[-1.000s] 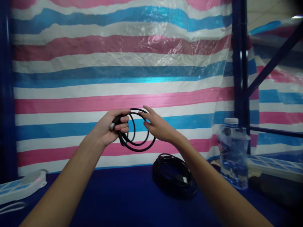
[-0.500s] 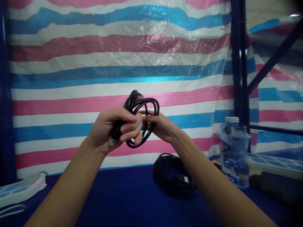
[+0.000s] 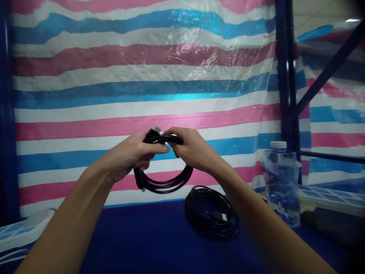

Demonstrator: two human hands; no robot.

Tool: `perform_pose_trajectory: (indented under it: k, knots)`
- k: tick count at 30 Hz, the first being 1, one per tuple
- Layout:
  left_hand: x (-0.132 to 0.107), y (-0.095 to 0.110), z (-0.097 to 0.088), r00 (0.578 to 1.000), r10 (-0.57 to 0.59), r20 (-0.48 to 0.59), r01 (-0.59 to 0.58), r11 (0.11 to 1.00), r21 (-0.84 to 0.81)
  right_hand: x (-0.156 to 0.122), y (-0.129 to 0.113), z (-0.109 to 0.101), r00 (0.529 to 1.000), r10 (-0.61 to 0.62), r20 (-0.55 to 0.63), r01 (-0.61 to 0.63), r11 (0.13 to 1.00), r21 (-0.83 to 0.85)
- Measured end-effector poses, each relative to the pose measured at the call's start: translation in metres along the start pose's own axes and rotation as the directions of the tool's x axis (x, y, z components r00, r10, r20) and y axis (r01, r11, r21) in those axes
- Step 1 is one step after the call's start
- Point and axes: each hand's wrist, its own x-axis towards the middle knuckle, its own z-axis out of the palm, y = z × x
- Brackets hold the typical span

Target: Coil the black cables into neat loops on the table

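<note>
A black cable coil [image 3: 164, 182] hangs in the air in front of me, held at its top by both hands. My left hand [image 3: 129, 154] grips the top left of the coil, where a connector end sticks up. My right hand [image 3: 192, 148] pinches the top right of the same coil. The loops hang below my fingers. A second, larger black cable coil [image 3: 211, 213] lies on the blue table [image 3: 142, 239] just below and right of my hands.
A clear water bottle [image 3: 281, 182] with a white cap stands at the right. A white power strip [image 3: 25, 228] lies at the left edge. A striped pink, white and blue tarp [image 3: 142, 76] forms the back wall. Blue shelf posts [image 3: 285, 76] rise at right.
The coil was turned upright above my hands half a second ago; now it hangs below them, flatter and wider. My right hand went from open beside it to gripping it.
</note>
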Motion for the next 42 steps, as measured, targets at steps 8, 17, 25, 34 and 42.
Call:
perform_pose_trajectory:
  k: [8,17,25,34,42]
  knots:
    - [0.006,0.0,-0.003,0.907,0.241,-0.346,-0.3,0.945,-0.129,0.002,0.004,0.0,0.971,0.233,-0.058,-0.167,0.828,0.536]
    - [0.015,-0.015,-0.003,0.729,0.376,-0.572,-0.201,0.916,0.346,0.004,-0.004,0.006,0.959,0.263,0.106,-0.201,0.37,0.907]
    - [0.025,-0.021,0.006,0.849,0.221,-0.48,-0.261,0.965,-0.017,0.011,0.003,0.001,0.801,0.554,-0.228,-0.02,0.406,0.914]
    - [0.017,-0.006,0.012,0.965,0.06,-0.254,-0.208,0.766,-0.608,0.007,0.006,0.006,0.884,0.362,-0.297,-0.018,0.66,0.751]
    - [0.013,-0.008,-0.001,0.924,0.121,-0.363,-0.173,0.978,-0.115,0.002,0.003,0.007,0.968,0.135,-0.213,-0.014,0.872,0.489]
